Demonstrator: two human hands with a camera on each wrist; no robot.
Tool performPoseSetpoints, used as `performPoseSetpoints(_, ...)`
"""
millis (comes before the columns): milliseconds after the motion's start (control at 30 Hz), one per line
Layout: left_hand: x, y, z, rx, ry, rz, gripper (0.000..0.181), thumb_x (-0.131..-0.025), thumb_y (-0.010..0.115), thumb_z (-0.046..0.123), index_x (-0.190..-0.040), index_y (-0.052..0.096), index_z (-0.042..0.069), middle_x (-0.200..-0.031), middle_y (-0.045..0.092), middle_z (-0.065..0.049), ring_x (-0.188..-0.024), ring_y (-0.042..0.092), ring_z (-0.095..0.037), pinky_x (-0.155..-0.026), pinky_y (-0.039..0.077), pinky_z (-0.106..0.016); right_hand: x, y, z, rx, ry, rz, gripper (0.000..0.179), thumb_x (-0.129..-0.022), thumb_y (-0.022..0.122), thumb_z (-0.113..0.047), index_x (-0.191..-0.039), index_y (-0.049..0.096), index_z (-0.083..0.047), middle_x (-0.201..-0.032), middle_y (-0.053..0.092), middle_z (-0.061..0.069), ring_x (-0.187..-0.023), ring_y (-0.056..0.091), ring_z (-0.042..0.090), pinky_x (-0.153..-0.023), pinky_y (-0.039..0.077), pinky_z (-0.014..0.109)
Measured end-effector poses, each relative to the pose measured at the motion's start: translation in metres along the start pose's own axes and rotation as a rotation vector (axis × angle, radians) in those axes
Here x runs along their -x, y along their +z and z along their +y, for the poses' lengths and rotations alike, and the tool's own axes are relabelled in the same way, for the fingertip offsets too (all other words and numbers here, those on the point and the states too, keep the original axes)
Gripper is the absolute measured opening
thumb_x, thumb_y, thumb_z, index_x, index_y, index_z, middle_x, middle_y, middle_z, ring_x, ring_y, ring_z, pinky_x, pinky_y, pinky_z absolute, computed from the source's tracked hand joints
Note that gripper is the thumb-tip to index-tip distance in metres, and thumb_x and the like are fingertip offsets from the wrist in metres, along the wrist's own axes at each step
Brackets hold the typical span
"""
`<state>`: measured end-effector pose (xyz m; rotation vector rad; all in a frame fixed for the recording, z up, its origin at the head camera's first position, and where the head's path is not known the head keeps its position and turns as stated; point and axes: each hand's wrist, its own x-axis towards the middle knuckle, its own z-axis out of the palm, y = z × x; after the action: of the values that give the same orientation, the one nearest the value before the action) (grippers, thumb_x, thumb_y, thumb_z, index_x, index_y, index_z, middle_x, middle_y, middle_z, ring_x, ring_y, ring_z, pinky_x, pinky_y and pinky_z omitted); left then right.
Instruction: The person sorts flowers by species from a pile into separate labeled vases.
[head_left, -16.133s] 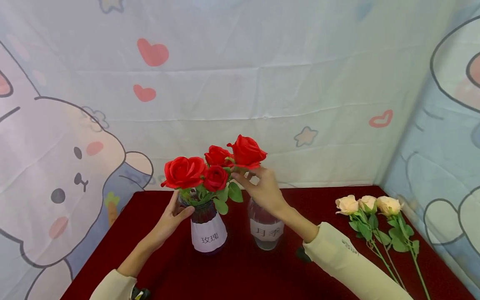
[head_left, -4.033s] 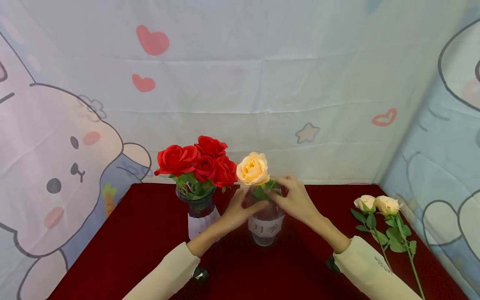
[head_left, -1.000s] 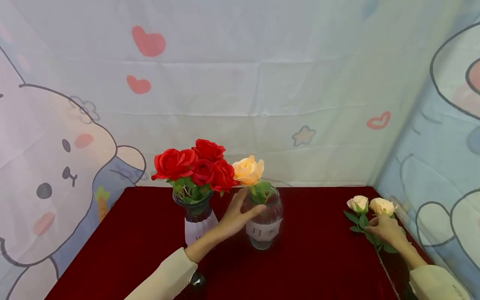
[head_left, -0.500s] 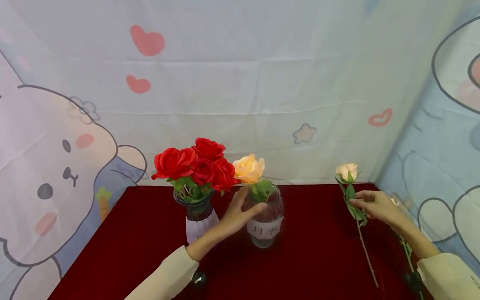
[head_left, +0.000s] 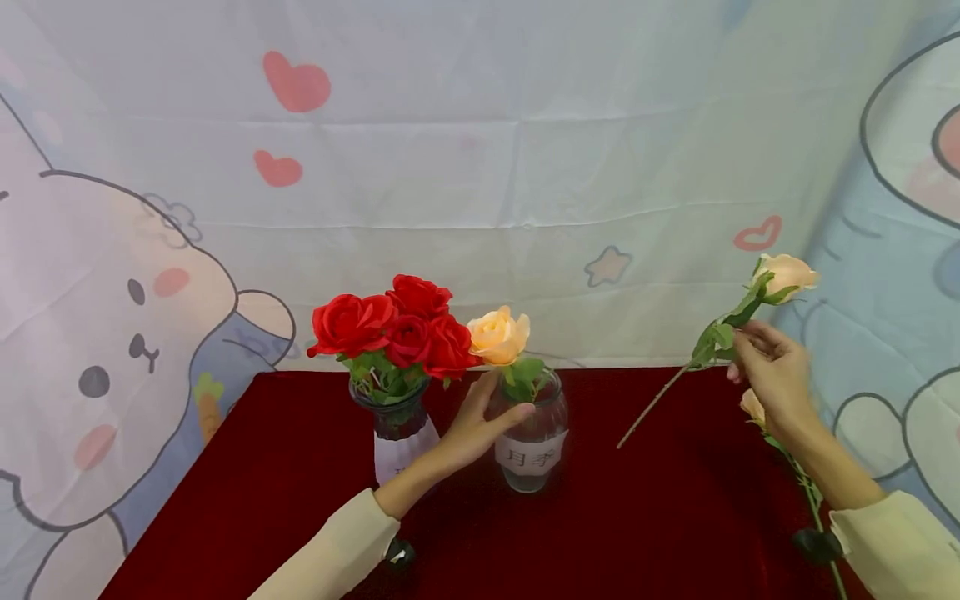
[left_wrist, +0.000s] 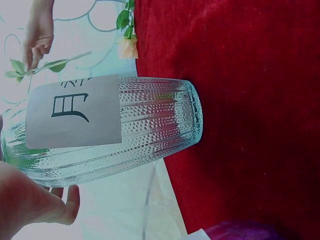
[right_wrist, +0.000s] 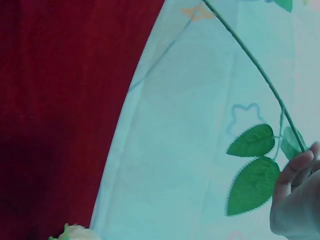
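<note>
My left hand holds the neck of a clear ribbed glass vase, thumb in front and fingers behind. The vase stands upright with a paper label, and one peach rose leans out of its mouth. In the left wrist view, textured glass fills the middle. Off to the right, my right hand pinches a pale peach rose by its leafy stem, raised and slanted, bloom up to the right, bare stem end down to the left. In the right wrist view its green stem runs past the fingers.
Left of the clear vase, a dark glass vase with a white label holds several red roses. Another peach rose lies at the table's right side, partly behind my right forearm. A printed cloth backdrop rises behind the red table.
The right hand has picked up a peach rose from the right side, lifted it and tilted its stem toward the vases. Over the last second, the left hand has stayed at the clear vase.
</note>
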<state>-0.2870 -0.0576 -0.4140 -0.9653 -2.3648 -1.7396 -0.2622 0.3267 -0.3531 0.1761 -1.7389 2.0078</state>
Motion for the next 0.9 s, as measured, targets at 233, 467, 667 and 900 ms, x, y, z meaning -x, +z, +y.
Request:
performPoseSetpoints(233,0.0,0.001,-0.004,0.007,0.008,0.006,0.062,-0.098,0.069,0.032,-0.153,0.043,0.021,-0.155,0.042,-0.008,-0.146,0.034,-0.028,-0.12,0.031,-0.058,-0.003,0.021,-0.014,-0.202,-0.081,0.266,0.013,-0.095,0.064,0.003,-0.105,0.066,-0.004,-0.079,0.073,0.001,-0.037,0.05,0.012,-0.04,0.043,0.018)
performPoseSetpoints(467,-0.001,0.002,-0.004,0.0,0.022,0.01,0.06,-0.098,0.069,0.029,-0.152,0.044,0.018,-0.152,0.045,-0.009,-0.142,0.039,-0.027,-0.117,0.035,-0.051,-0.014,0.035,-0.02,-0.309,-0.099,0.268,0.017,-0.092,0.068,0.005,-0.107,0.064,-0.001,-0.071,0.072,0.004,-0.035,0.048,0.013,-0.04,0.042,0.019)
performPoseSetpoints(667,0.001,0.001,0.0,-0.017,-0.025,0.006,0.064,-0.097,0.069,0.039,-0.153,0.043,0.02,-0.154,0.041,-0.008,-0.145,0.035,-0.026,-0.119,0.032,-0.053,-0.015,0.046,-0.032,-0.478,-0.072,0.29,0.021,-0.092,0.069,0.004,-0.106,0.055,-0.001,-0.07,0.072,0.008,-0.038,0.044,0.012,-0.04,0.037,0.019)
performPoseSetpoints(900,0.0,0.001,-0.002,-0.019,-0.028,0.009,0.067,-0.096,0.069,0.044,-0.153,0.043,0.019,-0.154,0.041,-0.009,-0.144,0.035,-0.027,-0.119,0.033,-0.055,-0.012,0.053,-0.037,-0.582,-0.04,0.247,0.027,-0.091,0.071,0.003,-0.105,0.049,-0.001,-0.072,0.074,0.012,-0.039,0.04,0.011,-0.04,0.034,0.019)
